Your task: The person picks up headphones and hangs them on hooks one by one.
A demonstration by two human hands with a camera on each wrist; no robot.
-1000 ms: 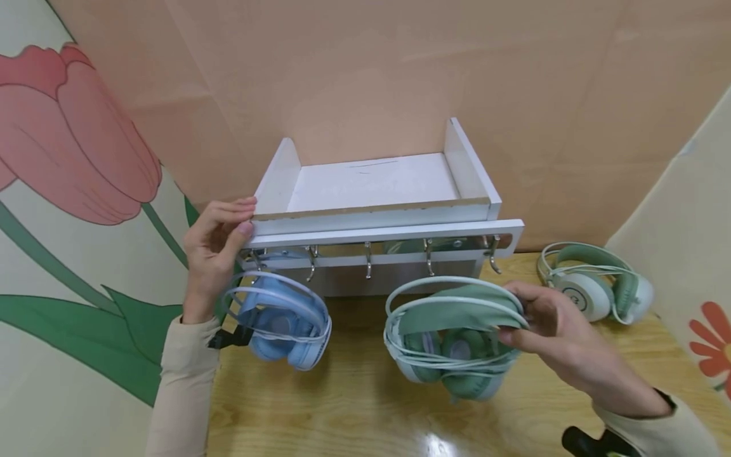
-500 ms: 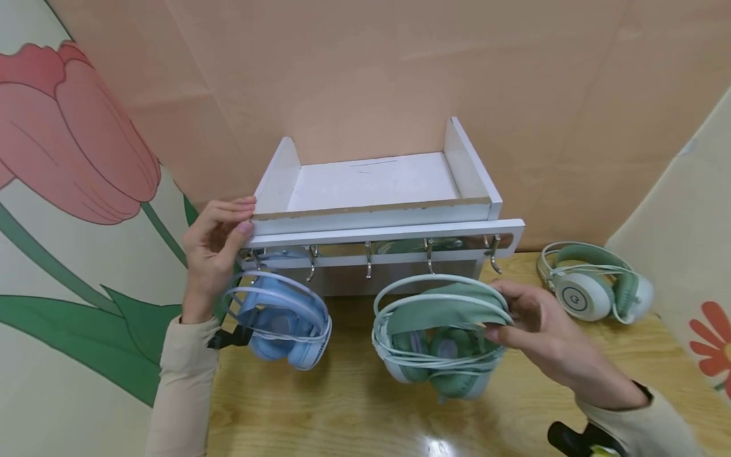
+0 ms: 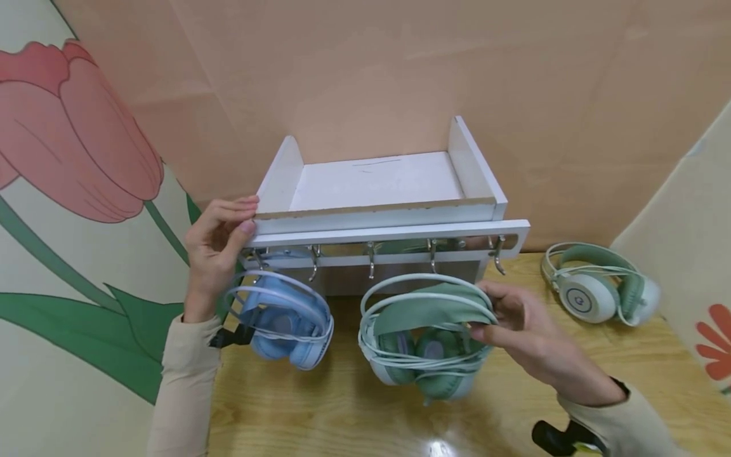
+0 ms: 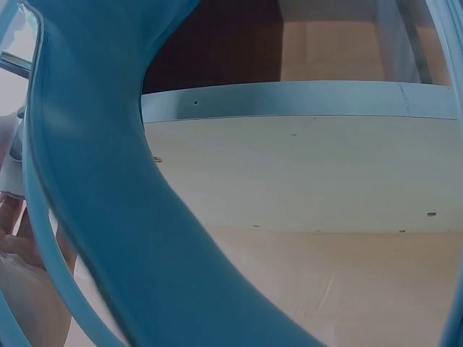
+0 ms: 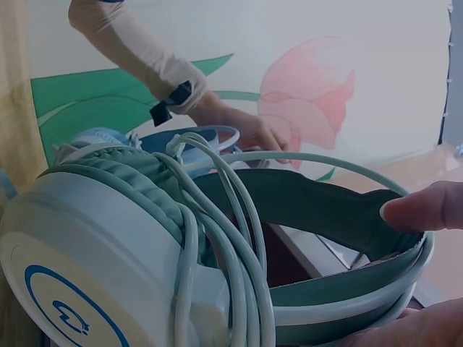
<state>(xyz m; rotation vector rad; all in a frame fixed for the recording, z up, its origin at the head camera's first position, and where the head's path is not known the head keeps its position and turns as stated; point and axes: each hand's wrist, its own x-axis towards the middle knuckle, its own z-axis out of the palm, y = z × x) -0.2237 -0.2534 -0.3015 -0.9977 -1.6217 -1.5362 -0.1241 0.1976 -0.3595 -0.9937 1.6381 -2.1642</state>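
My right hand (image 3: 528, 330) pinches the headband of green-and-white headphones (image 3: 431, 314), thumb on the inner side in the right wrist view. Their cable (image 5: 231, 238) is wound around the earcups. They hang in front of the hook rail, below its middle and right-hand hooks. My left hand (image 3: 219, 244) holds the left end of the white rack (image 3: 371, 225), fingers on top and thumb at the front. Blue headphones (image 3: 285, 317) hang from the leftmost hook, just below that hand; their headband (image 4: 166, 195) fills much of the left wrist view.
Several metal hooks (image 3: 372, 259) line the rack's front rail. A second pair of green-and-white headphones (image 3: 599, 282) lies on the wooden table (image 3: 274, 412) at right, near the side wall. A brown panel (image 3: 365, 70) stands behind the rack; a painted wall (image 3: 74, 254) is at left.
My right hand has moved to the left, carrying the green headphones toward the middle of the rail. The left hand keeps its hold on the rack, and the blue headphones hang as before.
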